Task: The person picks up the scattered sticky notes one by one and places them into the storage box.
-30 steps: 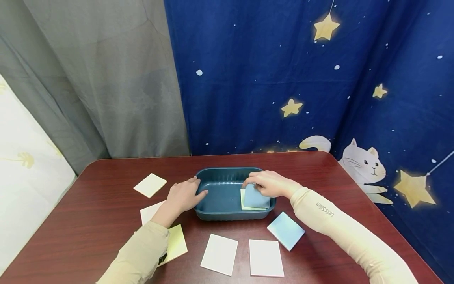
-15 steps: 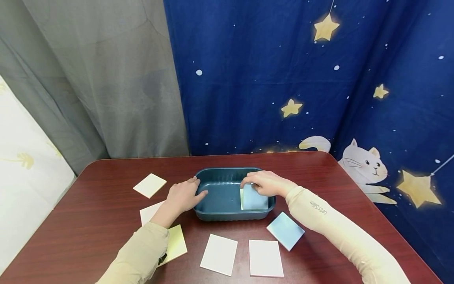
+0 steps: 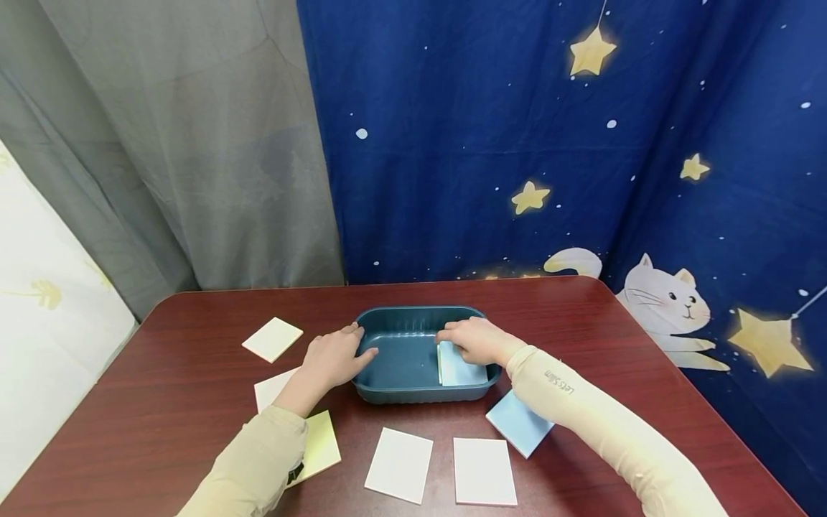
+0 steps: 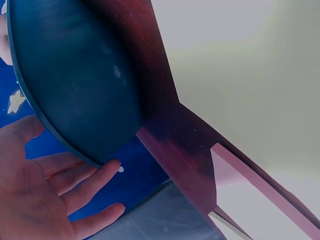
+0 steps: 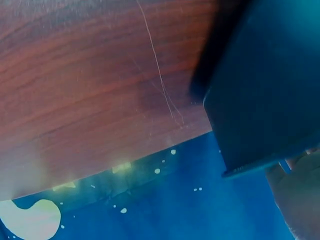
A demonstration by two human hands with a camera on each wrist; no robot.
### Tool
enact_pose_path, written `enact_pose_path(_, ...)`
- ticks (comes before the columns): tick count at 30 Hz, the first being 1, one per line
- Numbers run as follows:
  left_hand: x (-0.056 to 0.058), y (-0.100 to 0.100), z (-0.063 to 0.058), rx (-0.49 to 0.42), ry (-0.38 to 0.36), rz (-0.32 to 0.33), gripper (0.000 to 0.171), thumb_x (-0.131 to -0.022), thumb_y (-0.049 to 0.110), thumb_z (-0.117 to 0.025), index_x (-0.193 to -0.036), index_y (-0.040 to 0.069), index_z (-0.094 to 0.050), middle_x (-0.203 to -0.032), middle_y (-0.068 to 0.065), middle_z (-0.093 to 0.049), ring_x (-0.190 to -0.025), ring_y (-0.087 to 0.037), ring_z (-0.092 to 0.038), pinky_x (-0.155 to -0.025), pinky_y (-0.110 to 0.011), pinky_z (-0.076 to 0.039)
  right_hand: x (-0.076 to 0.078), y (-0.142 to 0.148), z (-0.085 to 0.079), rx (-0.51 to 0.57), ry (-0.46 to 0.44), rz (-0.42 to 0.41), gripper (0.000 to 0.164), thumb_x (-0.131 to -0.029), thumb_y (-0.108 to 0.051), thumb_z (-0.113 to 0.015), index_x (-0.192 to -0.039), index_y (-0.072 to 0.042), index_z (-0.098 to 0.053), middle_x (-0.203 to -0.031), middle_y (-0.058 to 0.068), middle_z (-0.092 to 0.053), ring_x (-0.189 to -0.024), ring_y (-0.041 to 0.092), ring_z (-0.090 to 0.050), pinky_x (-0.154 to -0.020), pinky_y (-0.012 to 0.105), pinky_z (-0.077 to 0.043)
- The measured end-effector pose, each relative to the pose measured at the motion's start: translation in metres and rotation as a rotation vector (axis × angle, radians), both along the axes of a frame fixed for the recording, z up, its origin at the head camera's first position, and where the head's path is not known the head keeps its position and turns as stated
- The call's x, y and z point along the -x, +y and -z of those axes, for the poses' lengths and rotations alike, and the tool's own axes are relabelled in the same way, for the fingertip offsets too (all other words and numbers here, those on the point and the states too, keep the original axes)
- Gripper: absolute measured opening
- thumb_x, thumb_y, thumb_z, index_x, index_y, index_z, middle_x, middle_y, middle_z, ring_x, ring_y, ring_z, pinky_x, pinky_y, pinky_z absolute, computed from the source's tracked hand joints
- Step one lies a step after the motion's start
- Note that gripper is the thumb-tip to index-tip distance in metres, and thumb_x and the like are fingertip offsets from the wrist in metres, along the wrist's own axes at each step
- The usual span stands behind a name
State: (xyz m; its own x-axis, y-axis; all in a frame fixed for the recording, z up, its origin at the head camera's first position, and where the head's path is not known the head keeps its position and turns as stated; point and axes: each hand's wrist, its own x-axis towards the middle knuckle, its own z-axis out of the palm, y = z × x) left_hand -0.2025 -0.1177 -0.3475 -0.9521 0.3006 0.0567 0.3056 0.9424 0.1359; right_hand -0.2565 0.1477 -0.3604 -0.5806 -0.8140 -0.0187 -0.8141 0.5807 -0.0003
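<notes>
A dark teal plastic basin (image 3: 400, 394) stands on the table. My left hand (image 3: 334, 355) rests at its left rim, fingers extended; in the left wrist view the fingers (image 4: 80, 192) lie along the outside of the basin wall (image 4: 75, 85). My right hand (image 3: 477, 341) reaches into the basin's right end and holds a light-blue sticky note pad (image 3: 464, 372) by its far edge. A strip of a pale yellow-green pad shows under its left side. In the right wrist view the right hand (image 5: 305, 192) is mostly hidden behind the basin wall (image 5: 260, 100).
A second blue pad (image 3: 517, 427) lies partly under the right sleeve. Two whitish pads (image 3: 400, 465) lie in front of the basin. To the left are a cream pad (image 3: 273, 339), a white pad (image 3: 271, 388) and a yellow pad (image 3: 321, 439) partly under the left forearm. Curtains hang behind the table.
The right hand has lowered the blue pad and moved it slightly left and nearer, so it lies flatter and covers more of the yellow-green pad. The left hand stays at the rim.
</notes>
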Motion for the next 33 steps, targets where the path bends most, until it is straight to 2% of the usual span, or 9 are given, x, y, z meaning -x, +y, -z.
enact_pose_path(7, -0.001, 0.0, 0.001, -0.003, 0.006, 0.0, 0.057, -0.085, 0.042, -0.052, -0.121, -0.002, -0.051, -0.124, -0.018, -0.047, -0.105, -0.034, -0.051, -0.079, -0.05, -0.041, -0.002, -0.001, 0.008, -0.005, -0.018, 0.014, 0.036, -0.084, -0.001, -0.047, -0.114, -0.017, -0.058, -0.104, 0.001, -0.056, -0.075, 0.014, -0.053, -0.06, 0.026, -0.042)
enact_pose_path(20, 0.001, 0.0, 0.002, -0.002, 0.006, -0.002, 0.057, -0.085, 0.041, -0.053, -0.121, -0.002, -0.051, -0.124, -0.018, -0.047, -0.105, -0.034, -0.05, -0.08, -0.051, -0.04, -0.004, 0.0, 0.011, 0.011, -0.025, 0.041, 0.031, -0.086, -0.004, -0.048, -0.114, -0.013, -0.057, -0.103, 0.004, -0.057, -0.084, 0.019, -0.055, -0.069, 0.032, -0.044)
enact_pose_path(26, 0.0, 0.0, 0.002, -0.001, 0.002, -0.001, 0.057, -0.085, 0.041, -0.053, -0.121, -0.002, -0.051, -0.124, -0.018, -0.047, -0.106, -0.034, -0.05, -0.081, -0.051, -0.04, -0.001, 0.003, 0.013, 0.056, -0.052, 0.015, 0.03, -0.086, -0.005, -0.047, -0.114, -0.012, -0.057, -0.102, 0.005, -0.056, -0.088, 0.022, -0.054, -0.072, 0.035, -0.044)
enact_pose_path(33, 0.001, 0.0, 0.001, 0.001, 0.0, -0.001, 0.057, -0.085, 0.041, -0.053, -0.121, -0.002, -0.051, -0.124, -0.018, -0.047, -0.105, -0.034, -0.05, -0.08, -0.051, -0.04, -0.005, 0.003, 0.009, 0.025, -0.04, 0.048, 0.031, -0.086, -0.005, -0.048, -0.115, -0.012, -0.057, -0.102, 0.004, -0.056, -0.089, 0.02, -0.054, -0.073, 0.035, -0.044)
